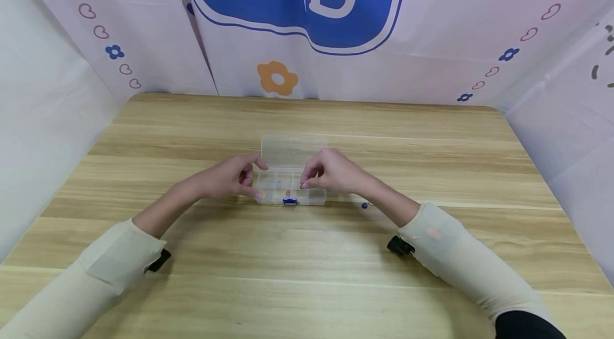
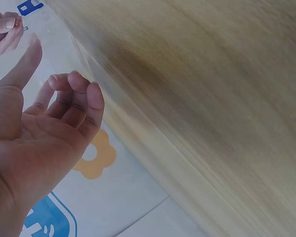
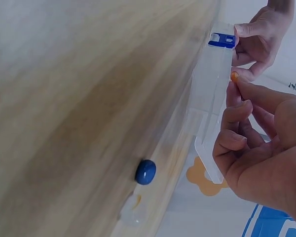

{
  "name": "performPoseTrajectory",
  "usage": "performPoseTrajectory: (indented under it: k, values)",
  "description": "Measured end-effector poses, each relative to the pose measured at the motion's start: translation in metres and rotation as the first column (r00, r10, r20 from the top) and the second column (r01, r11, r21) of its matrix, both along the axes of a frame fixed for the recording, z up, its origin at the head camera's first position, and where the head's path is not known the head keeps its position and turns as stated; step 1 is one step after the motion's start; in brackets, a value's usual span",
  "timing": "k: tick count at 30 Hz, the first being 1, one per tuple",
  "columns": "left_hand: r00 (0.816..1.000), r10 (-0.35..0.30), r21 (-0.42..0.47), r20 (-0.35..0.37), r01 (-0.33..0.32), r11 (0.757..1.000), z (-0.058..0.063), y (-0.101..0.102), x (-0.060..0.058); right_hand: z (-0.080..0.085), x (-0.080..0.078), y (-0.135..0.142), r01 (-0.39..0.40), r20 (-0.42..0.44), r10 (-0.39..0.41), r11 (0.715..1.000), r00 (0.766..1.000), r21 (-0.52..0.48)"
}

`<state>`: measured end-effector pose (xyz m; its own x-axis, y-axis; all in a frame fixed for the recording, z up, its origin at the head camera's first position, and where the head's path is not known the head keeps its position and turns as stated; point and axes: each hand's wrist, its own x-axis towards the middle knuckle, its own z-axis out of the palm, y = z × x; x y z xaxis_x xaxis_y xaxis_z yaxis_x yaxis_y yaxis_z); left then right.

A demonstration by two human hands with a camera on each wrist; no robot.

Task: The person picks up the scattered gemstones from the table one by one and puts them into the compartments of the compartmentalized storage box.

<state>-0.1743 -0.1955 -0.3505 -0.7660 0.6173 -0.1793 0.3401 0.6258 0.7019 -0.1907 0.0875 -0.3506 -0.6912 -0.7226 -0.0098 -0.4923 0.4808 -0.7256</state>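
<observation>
A clear plastic compartment box [image 1: 316, 198] with a blue latch [image 1: 290, 201] sits mid-table, its clear lid [image 1: 283, 148] raised at the back. Over the right compartments, my right hand [image 1: 331, 171] pinches a small orange bead [image 3: 234, 76] between thumb and forefinger, the other fingers curled. At the box's left end is my left hand [image 1: 229, 176], thumb near the front corner and forefinger near the hinge side. Its remaining fingers curl loosely in the left wrist view. A tiny orange piece [image 1: 288, 193] shows inside the box behind the latch.
On the wooden table [image 1: 288, 275], right of the box, lies a round blue bead [image 3: 146, 172]. Beside it is a clear piece with an orange streak [image 3: 133, 211]. A printed cloth [image 1: 158, 24] hangs behind the table's far edge.
</observation>
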Motion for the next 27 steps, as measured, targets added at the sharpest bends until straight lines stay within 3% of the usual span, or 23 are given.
performPoseTrajectory:
  k: [17,27]
  values:
    - [1.000,-0.001,0.017,0.010,0.000,1.000,0.003,0.002,0.003,0.002,0.001,0.013,0.012,0.016,-0.011,1.000,1.000,-0.009]
    - [1.000,0.002,0.010,0.017,-0.002,1.000,0.001,0.001,0.002,0.003,0.002,0.031,0.073,0.030,-0.073,0.997,0.997,-0.002]
